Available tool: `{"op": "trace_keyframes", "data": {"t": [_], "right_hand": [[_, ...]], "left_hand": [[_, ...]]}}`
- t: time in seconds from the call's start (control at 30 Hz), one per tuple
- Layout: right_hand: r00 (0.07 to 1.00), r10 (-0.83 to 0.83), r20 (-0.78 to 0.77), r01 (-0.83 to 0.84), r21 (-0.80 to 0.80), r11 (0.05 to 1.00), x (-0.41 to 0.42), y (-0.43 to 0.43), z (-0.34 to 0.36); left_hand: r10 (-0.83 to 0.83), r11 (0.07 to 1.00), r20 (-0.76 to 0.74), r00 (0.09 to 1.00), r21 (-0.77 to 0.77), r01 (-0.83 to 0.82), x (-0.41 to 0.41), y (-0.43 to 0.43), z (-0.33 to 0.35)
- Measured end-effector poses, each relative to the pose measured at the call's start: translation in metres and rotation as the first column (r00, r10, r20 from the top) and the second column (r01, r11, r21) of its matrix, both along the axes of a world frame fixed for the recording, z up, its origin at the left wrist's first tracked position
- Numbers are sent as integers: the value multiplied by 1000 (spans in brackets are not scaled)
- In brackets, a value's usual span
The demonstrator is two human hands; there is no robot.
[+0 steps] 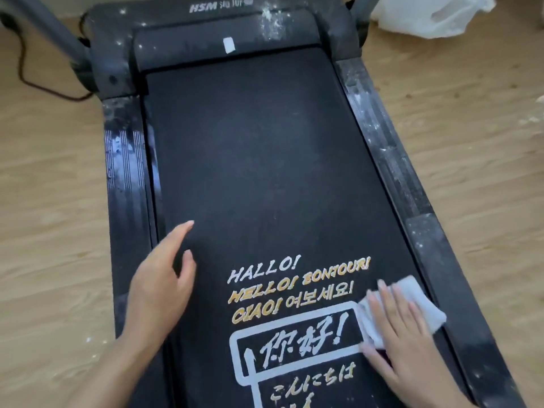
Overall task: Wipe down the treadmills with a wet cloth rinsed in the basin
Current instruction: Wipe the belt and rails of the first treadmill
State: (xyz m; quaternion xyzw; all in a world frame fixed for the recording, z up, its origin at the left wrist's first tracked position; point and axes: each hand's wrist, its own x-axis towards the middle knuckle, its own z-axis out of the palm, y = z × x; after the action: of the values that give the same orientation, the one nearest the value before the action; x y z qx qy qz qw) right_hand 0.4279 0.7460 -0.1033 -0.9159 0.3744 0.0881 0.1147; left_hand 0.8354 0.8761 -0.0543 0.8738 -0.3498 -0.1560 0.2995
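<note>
The white cloth (424,301) lay on the black treadmill belt (265,157), at the belt's near right edge, just beside the greetings (294,287) printed on the belt. The right hand (403,328) pressed flat on the cloth with fingers straight and spread, and part of the cloth showed beyond the fingertips. The left hand (160,287) was over the belt's left edge, fingers loosely extended and holding nothing; contact could not be told. 2 rails flanked the belt: the right rail (394,160) was speckled with white dust and the left rail (123,160) was streaked. Beyond the belt's far end sat a dusty motor cover (226,28). A white plastic bag (432,16) lay past the belt's far right corner.
</note>
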Motion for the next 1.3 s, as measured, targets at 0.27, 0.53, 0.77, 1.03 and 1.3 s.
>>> {"op": "trace_keyframes", "data": {"t": [0.27,0.53,0.77,1.03,1.3], "right_hand": [[998,63,-9,-63,-40,997,90,-83,-6],[999,-17,48,15,46,999,177,-222,21],[996,57,66,-45,-170,984,153,-247,34],[852,105,513,-39,-137,990,194,-298,111],[966,184,180,-148,-192,970,187,-262,46]], "left_hand": [[41,974,3,999,224,-40,27,41,-44],[-4,943,180,984,328,-56,27,40,-55],[41,920,102,994,385,-77,32,26,-52],[91,965,46,995,244,-99,33,27,-48],[-47,948,63,997,318,25,44,33,-49]]}}
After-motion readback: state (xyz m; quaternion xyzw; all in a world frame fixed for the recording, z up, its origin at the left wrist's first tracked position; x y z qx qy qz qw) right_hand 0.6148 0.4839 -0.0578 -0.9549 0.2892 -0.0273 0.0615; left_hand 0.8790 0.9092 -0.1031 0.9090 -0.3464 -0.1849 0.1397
